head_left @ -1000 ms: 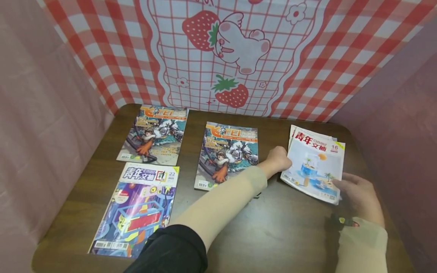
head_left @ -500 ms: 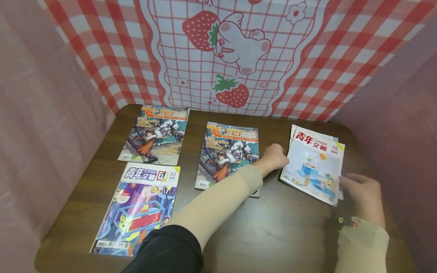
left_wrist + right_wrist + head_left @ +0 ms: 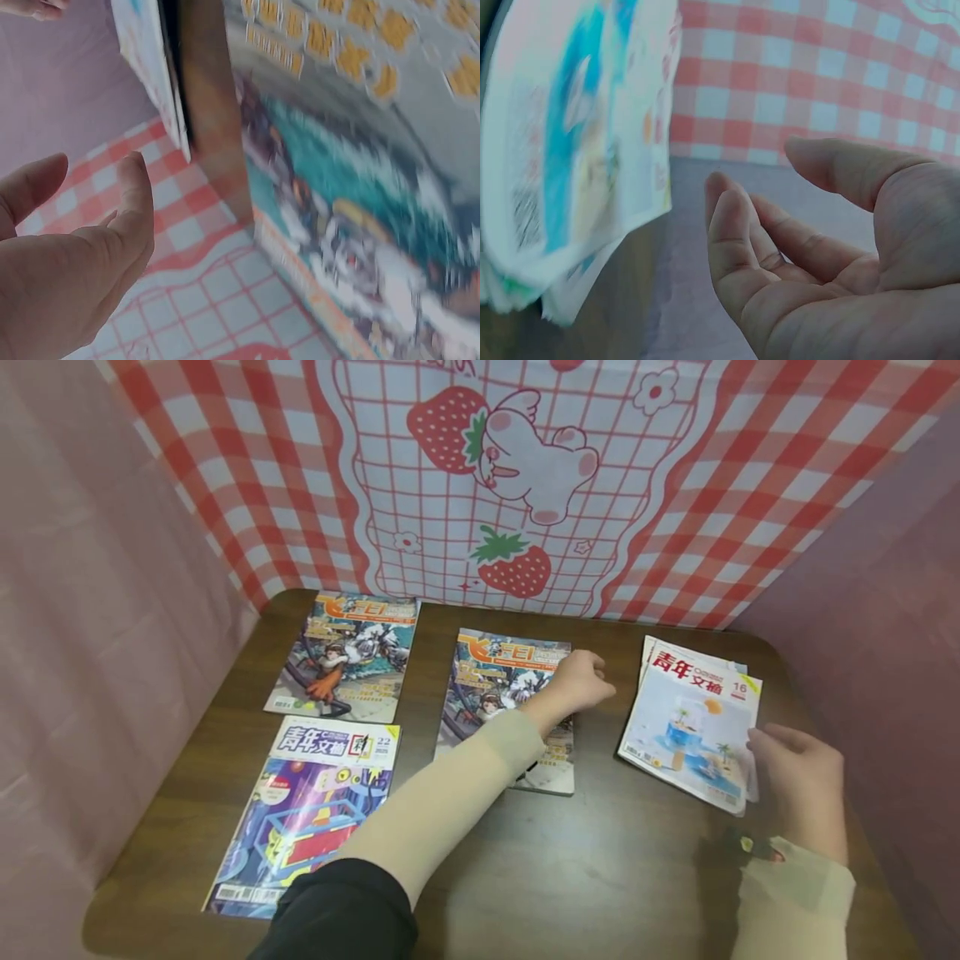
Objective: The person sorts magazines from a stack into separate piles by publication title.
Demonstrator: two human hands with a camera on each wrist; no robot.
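Note:
My left hand is over the right edge of the middle comic magazine. In the left wrist view the thumb and fingers are apart with nothing between them. On the right lies a small stack of magazines, a white cover with a blue beach picture and "16" uppermost, another jutting out beneath. Beside its right edge is my right hand, fingertips close to the stack in the head view. The right wrist view has these fingers loosely bent and the thumb apart, holding nothing.
On the left of the brown table lie a second copy of the comic magazine and, nearer me, a purple magazine marked "22". Behind the table hangs a red checked cloth; a pink curtain flanks the left side.
My left hand has left the stack's left edge and moved left and back over the middle magazine. My right hand has drawn slightly away from the stack's right edge.

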